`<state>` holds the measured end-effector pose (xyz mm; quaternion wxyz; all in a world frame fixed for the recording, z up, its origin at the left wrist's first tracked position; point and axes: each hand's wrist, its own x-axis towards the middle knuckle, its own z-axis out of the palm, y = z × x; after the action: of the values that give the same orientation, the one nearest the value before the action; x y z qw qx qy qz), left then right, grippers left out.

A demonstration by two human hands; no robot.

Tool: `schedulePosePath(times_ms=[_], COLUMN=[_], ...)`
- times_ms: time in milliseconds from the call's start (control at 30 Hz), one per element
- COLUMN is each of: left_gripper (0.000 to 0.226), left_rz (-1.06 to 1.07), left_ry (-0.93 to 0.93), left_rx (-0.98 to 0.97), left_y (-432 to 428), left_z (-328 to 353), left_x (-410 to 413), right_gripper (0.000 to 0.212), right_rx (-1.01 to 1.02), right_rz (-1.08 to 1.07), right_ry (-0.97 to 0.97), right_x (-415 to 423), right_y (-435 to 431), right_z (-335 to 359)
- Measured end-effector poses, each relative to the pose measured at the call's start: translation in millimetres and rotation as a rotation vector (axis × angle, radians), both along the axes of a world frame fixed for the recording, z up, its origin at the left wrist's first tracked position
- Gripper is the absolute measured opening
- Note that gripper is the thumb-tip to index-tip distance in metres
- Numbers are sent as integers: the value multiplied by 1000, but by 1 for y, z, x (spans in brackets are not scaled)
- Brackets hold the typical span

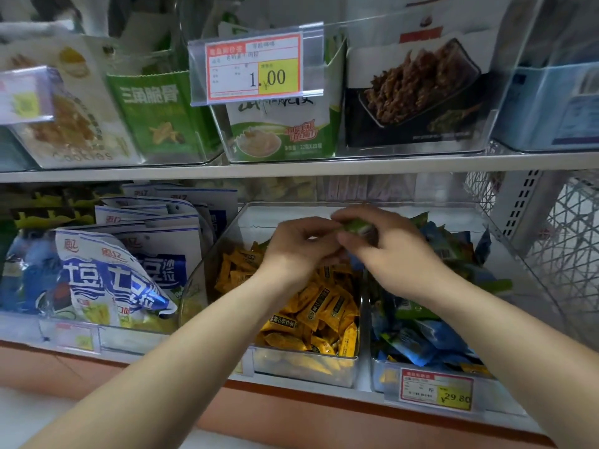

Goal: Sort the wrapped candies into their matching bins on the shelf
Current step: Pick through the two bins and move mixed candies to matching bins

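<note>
Green wrapped candy (355, 225) is pinched by left hand (303, 246) and right hand (385, 251) above yellow candies (311, 306). Upper price tag (256, 69) reads 1.00, lower price tag (436, 388) 29.80.

Bare forearms (201, 335), left hand (301, 246), right hand (389, 251)
</note>
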<state>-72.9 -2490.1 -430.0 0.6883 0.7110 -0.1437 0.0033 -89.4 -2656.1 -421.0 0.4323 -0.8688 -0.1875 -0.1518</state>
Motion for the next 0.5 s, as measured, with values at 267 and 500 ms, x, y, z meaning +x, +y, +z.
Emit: schedulePosePath(times_ms=[267, 500], left_gripper=[26, 55], left_rz=[259, 80], left_ry=[-162, 41], left_rx=[892, 1385], left_y=[12, 16], left_z=[-17, -48], left_x=[91, 129], right_gripper=[22, 62], right_rx=[-557, -750], right_rz=[-340, -200], right_ry=[-109, 161], right_x=[9, 16], right_y=[-47, -48], right_z=[-2, -26])
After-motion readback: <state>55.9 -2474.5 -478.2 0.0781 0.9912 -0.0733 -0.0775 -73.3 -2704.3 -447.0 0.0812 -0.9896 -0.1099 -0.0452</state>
